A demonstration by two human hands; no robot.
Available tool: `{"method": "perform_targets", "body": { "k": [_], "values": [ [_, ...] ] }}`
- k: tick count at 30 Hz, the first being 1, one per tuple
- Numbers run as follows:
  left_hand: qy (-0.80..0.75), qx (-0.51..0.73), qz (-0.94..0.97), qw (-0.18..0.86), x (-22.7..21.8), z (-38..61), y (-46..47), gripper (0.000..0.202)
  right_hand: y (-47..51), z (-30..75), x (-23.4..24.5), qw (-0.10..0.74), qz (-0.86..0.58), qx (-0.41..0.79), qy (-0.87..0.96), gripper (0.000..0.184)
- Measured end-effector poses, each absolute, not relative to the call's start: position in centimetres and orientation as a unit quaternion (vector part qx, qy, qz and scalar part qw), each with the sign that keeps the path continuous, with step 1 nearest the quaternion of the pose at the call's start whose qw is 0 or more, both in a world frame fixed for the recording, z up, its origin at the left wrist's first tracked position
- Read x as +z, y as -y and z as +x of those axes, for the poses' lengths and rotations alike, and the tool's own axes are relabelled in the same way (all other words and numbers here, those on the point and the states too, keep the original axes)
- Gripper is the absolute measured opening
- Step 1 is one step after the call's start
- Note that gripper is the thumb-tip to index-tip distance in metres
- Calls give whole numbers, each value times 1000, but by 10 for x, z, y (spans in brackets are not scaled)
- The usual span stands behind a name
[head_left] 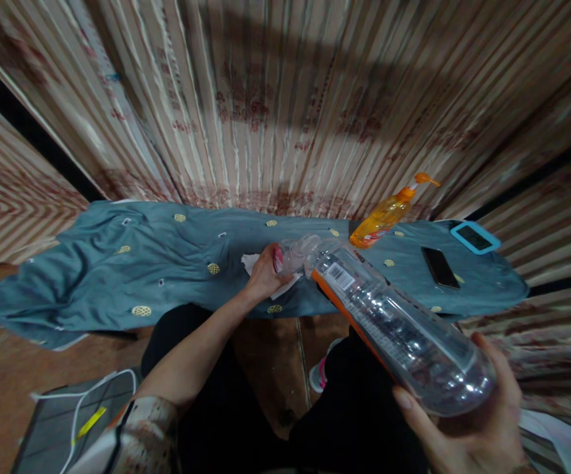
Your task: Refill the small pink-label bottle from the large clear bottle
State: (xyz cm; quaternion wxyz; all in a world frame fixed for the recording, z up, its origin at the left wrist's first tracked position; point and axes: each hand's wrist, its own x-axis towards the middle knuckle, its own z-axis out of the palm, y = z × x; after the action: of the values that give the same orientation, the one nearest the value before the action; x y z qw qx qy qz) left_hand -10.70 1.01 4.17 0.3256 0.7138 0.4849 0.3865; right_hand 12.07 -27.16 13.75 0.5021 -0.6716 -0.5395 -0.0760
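A large clear plastic bottle [404,329] with an orange-edged label and a barcode lies tilted across the view, its base close to me. My right hand [477,415] is closed around that base, thumb on the near side. At the neck end, my left hand [264,273] grips the bottle around its pink cap. A crumpled white tissue [288,289] shows beneath my left hand; whether the fingers press it against the bottle is hidden. Behind the bottle stands an orange pump bottle [381,217] of yellow-orange liquid.
A bench under a teal cloth [98,263] runs across the view. On its right lie a black phone [440,268] and a blue-framed device [475,237]. Striped curtains [266,118] hang behind. A grey box [53,421] with a white cable [78,401] sits at lower left.
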Motion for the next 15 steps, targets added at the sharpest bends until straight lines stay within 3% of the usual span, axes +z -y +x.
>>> {"method": "perform_targets", "body": {
  "k": [8, 15],
  "values": [
    [-487, 394, 707, 328, 39, -106, -11, 85, 274, 114, 134, 528, -692, -15, 492, 123],
    [-483, 399, 712, 317, 37, -107, -12, 84, 271, 114, 133, 527, -676, -31, 513, 119]
  ]
}}
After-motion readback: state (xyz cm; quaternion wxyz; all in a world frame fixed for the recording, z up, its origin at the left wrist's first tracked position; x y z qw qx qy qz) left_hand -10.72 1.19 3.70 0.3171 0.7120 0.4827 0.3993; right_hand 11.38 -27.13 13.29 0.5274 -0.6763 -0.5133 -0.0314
